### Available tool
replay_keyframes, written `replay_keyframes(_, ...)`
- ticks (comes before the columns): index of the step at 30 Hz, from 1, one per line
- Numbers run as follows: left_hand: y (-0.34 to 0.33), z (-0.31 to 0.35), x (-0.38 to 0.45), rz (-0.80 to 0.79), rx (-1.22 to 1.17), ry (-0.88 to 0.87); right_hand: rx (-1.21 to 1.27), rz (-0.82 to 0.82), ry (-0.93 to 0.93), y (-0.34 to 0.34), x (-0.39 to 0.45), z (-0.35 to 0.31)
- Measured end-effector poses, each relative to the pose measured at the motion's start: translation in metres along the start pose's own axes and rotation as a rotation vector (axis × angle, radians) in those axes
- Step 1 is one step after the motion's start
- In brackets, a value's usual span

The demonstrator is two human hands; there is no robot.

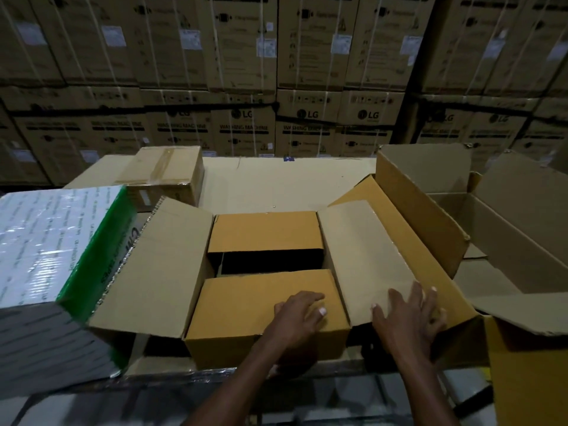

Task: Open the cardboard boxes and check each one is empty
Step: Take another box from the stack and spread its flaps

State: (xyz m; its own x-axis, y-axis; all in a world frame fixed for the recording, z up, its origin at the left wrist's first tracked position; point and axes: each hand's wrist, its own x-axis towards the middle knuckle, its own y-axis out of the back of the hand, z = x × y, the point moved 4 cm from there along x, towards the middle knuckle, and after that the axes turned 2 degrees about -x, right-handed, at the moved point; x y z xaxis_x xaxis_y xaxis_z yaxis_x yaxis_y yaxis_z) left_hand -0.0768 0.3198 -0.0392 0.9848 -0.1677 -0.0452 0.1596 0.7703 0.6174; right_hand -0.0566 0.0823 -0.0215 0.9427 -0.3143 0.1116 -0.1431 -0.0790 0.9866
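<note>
Left hand (299,312) flat on near flap (261,305) of middle cardboard box (264,238), fingers loosely spread, gripping nothing. Right hand (410,315) spread wide, palm pressing on right flap (368,256). Box in centre of bench (276,182), side flaps out, dark gap between near and far flaps. Open box (504,216) just right. Taped box (166,173) behind left. White wrapped package (46,241) at far left.
</note>
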Motion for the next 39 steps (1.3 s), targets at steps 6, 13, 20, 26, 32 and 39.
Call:
replay_keyframes(6, 0.039, -0.046, -0.004, 0.067, 0.095, 0.057, 0.005, -0.102, 0.087, -0.006, -0.001, -0.034)
replay_keyframes(13, 0.113, -0.097, 0.004, 0.145, 0.286, 0.218, 0.252, -0.287, 0.476, -0.011, 0.024, -0.114)
replay_keyframes(20, 0.141, -0.135, 0.021, 0.026, 0.487, 0.344, 0.209, -0.493, 0.568, -0.036, 0.042, -0.178)
replay_keyframes(26, 0.151, -0.151, 0.028, 0.022, 0.507, 0.297, 0.114, -0.466, 0.546, -0.053, 0.061, -0.181)
replay_keyframes(32, 0.186, -0.107, 0.020, 0.214, 0.470, 0.154, 0.386, -0.229, 0.558, 0.006, 0.061, -0.174)
replay_keyframes(39, 0.218, -0.020, -0.035, 0.446, 0.485, -0.058, 0.385, -0.058, 0.596, 0.095, 0.035, -0.146)
